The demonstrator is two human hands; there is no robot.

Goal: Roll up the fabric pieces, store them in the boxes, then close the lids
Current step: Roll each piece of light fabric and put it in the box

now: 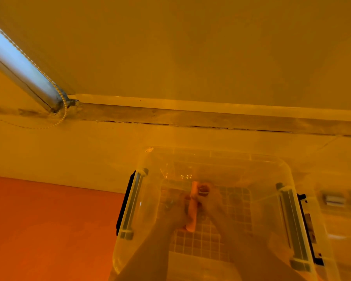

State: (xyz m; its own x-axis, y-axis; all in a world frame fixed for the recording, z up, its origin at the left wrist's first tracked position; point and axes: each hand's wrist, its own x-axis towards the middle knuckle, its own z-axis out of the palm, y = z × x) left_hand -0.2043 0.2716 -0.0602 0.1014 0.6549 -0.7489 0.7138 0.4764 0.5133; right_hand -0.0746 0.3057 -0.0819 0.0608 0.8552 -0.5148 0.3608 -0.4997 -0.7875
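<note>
Orange mat (49, 230) fills the lower left of the frame. Right of it sits the clear box (221, 165), lower centre. Inside, my left hand (175, 211) and right hand (213, 201) both grip the rolled orange fabric (192, 216), standing lengthwise between them over the grid bottom.

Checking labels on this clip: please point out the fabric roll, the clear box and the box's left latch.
fabric roll (192, 211): head view, mid-length.
clear box (215, 154): head view, far rim.
left latch (131, 201): head view, grey bar's middle.
</note>
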